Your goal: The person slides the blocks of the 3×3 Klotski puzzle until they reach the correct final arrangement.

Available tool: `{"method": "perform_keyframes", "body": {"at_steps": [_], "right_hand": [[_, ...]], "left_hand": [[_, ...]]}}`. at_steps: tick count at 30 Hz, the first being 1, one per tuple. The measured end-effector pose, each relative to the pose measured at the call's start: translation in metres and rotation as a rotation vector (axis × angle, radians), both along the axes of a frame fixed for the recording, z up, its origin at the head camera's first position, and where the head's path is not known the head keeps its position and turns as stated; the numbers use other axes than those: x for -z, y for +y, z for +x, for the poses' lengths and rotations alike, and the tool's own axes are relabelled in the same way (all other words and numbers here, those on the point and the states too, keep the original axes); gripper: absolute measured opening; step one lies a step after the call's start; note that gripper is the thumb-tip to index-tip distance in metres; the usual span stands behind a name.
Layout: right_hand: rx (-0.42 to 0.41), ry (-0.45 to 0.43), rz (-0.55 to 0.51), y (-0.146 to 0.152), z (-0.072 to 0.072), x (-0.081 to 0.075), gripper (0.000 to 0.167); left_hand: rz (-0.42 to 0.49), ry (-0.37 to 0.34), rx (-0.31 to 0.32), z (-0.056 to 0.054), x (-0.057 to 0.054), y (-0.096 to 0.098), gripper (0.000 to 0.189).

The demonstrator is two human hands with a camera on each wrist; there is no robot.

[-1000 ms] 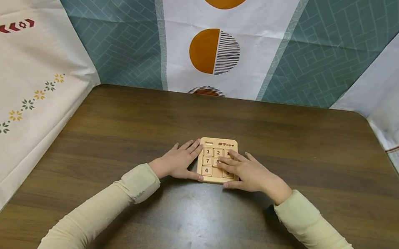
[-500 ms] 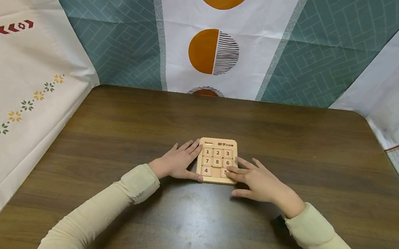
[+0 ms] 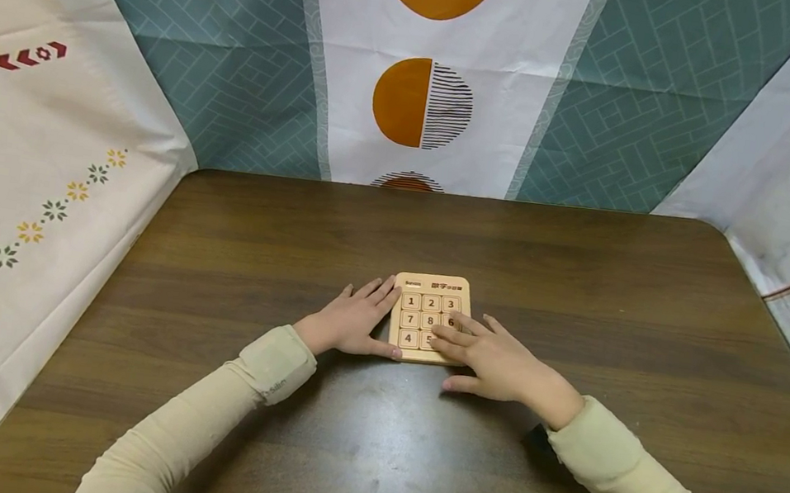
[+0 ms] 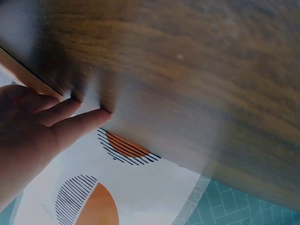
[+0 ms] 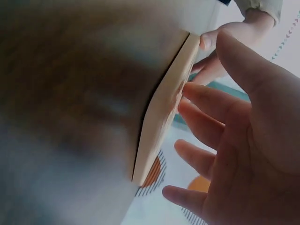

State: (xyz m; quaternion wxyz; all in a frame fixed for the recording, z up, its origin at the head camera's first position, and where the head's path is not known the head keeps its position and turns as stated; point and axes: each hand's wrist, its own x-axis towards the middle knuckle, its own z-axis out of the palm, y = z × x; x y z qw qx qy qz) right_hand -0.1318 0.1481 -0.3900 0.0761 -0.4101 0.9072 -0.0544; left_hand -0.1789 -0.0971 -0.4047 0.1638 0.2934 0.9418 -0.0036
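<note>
A pale wooden number slide puzzle (image 3: pixel 433 285) lies flat on the dark wooden table, its tiles numbered in rows. My left hand (image 3: pixel 351 320) lies at its left side, straight fingers along the left edge and thumb at the near left corner. From the right, my right hand (image 3: pixel 499 364) reaches over the board with fingertips on the 5 tile (image 3: pixel 428 340) in the bottom row's middle. Its other fingers partly cover the 6 tile (image 3: pixel 451 321), and the bottom right slot is hidden under them. The right wrist view shows the puzzle's side edge (image 5: pixel 164 112) and the spread fingers.
The table (image 3: pixel 293 225) stretches wide around the puzzle. Behind it hangs a teal and white cloth (image 3: pixel 235 92) with orange circles. Patterned pale cloths (image 3: pixel 40 150) border the left and right sides.
My right hand first drew back to the right, uncovering the tiles, then moved left again. The 5 tile slid from the bottom right to the bottom middle. The left hand stayed still.
</note>
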Motion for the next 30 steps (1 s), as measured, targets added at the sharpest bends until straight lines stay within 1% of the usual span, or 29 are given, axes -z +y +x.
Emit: {"method": "perform_keyframes", "body": {"at_steps": [5,8,11,18,21,24,28,30], "right_hand": [[0.098,-0.009,0.019,0.007,-0.004,-0.003,0.065],[0.126,-0.034,0.028,0.010,-0.006,-0.003,0.065],[0.117,-0.047,0.021,0.012,-0.003,-0.003,0.064],[0.071,-0.038,-0.008,0.016,0.009,-0.001,0.063],[0.057,-0.037,-0.010,0.016,0.011,-0.002,0.063],[0.050,-0.020,-0.020,0.015,0.008,-0.004,0.062],[0.054,0.017,-0.039,0.010,-0.002,-0.005,0.064],[0.049,0.020,-0.036,0.005,-0.008,-0.005,0.064]], "left_hand": [[-0.001,-0.003,0.000,0.001,-0.001,0.001,0.103],[0.001,-0.002,0.001,0.001,-0.001,0.000,0.102],[0.003,-0.002,0.005,0.000,0.000,0.000,0.102],[0.017,-0.004,0.008,0.000,0.000,-0.001,0.103],[0.019,-0.003,0.013,0.000,0.000,-0.001,0.103],[0.024,-0.003,0.014,0.000,0.000,-0.001,0.103],[0.022,-0.008,0.007,0.000,0.000,-0.001,0.103],[0.020,-0.008,0.002,0.000,-0.001,0.000,0.103]]}}
